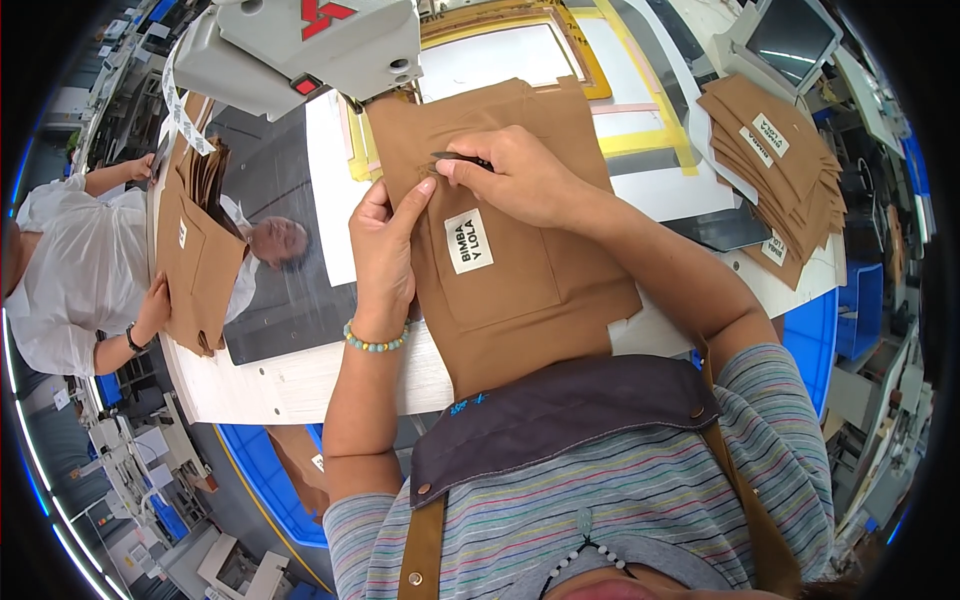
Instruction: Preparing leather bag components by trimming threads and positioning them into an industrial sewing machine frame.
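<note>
Brown fabric panel (510,315) lies before me on the white table (290,390), its near edge by my dark apron flap (560,415); a white label (468,240) sits on it, just nearer than my hands. My left hand (385,245) is at the panel's left edge, thumb laid on the cloth; I cannot tell whether its fingers grip underneath. My right hand (525,180) is closed around a dark pointed tool (463,157), its tip beside my left thumb. I judge that I am picking or trimming at threads; the next move seems to call for a steady cloth and a fine touch, since a slip could nick it. Farther right is a stack of brown panels (775,170); to the left, a co-worker (85,250) handles more brown pieces (195,285). On the far side stand a pale machine head (270,60) and a yellow-edged frame (684,135).
</note>
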`<state>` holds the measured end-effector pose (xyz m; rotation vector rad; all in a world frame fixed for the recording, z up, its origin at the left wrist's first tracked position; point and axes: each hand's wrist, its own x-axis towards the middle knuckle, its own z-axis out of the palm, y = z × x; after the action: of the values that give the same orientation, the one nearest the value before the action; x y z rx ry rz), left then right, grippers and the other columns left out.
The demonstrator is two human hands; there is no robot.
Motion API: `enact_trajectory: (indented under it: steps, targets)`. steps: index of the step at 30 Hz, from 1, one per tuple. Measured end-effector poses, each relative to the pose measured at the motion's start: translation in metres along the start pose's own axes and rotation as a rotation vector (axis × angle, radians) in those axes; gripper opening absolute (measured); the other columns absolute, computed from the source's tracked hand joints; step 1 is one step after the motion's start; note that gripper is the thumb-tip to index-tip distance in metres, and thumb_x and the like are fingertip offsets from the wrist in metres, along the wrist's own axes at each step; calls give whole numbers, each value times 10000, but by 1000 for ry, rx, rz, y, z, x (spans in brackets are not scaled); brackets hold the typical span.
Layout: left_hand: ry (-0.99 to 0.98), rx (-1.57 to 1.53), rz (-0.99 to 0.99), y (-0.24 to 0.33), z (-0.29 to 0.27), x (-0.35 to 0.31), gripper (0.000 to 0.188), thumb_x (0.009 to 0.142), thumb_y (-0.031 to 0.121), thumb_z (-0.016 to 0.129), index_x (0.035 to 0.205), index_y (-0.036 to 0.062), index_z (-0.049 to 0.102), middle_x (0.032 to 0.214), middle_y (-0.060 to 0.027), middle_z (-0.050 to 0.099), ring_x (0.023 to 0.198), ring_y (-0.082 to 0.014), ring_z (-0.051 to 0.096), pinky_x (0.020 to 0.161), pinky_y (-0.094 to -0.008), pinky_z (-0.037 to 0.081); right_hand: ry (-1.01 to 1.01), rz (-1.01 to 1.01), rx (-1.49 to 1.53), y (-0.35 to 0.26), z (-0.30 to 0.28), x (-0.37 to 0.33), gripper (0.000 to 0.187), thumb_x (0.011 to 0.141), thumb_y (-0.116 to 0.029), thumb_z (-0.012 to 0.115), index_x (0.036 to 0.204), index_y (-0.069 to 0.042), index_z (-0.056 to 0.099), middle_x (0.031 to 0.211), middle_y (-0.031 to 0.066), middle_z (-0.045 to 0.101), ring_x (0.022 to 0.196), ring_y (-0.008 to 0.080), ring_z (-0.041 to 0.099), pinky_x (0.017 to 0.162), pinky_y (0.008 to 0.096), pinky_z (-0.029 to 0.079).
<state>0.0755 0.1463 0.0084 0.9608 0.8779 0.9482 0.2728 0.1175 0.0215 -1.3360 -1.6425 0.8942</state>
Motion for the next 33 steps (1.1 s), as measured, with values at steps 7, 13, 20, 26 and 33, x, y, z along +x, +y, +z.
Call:
enact_trajectory:
  steps: [7, 13, 20, 26, 33]
  targets:
    - [12, 38, 17, -2, 0, 0, 217, 969, 35, 747, 1178, -10, 707, 1105, -71, 760, 949, -99, 704, 842, -253, 575, -11, 22, -13, -1, -1, 0, 322, 1031, -272, 610, 989, 31, 711, 808, 214, 689, 719, 343, 643, 693, 446, 507]
    - [-2, 79, 52, -5, 0, 1, 220, 971, 31, 745, 1184, -17, 711, 1107, -70, 761, 955, -97, 703, 840, -251, 575, 14, -23, -40, 3, 2, 1, 324, 1030, -284, 612, 977, 19, 710, 807, 203, 689, 709, 344, 636, 683, 445, 508]
    - [-11, 78, 65, -5, 1, 0, 221, 972, 32, 745, 1185, -22, 713, 1097, -73, 761, 946, -96, 702, 828, -246, 571, 56, 0, -121, -4, 4, -2, 360, 1005, -359, 649, 870, -33, 721, 688, 136, 647, 626, 296, 609, 617, 423, 488]
    - [-14, 122, 76, -8, -3, 0, 218, 975, 31, 742, 1184, -22, 714, 1094, -70, 762, 949, -96, 701, 829, -247, 568, 66, 14, -158, -2, 6, -3, 393, 985, -379, 670, 785, -41, 677, 639, 112, 621, 580, 289, 590, 580, 427, 471]
    - [-13, 90, 79, -7, 0, 1, 210, 972, 28, 744, 1174, -19, 714, 1102, -72, 764, 950, -95, 702, 834, -247, 569, 121, -42, -151, 5, 7, -1, 342, 985, -332, 635, 853, -23, 705, 697, 173, 666, 634, 357, 636, 621, 470, 500]
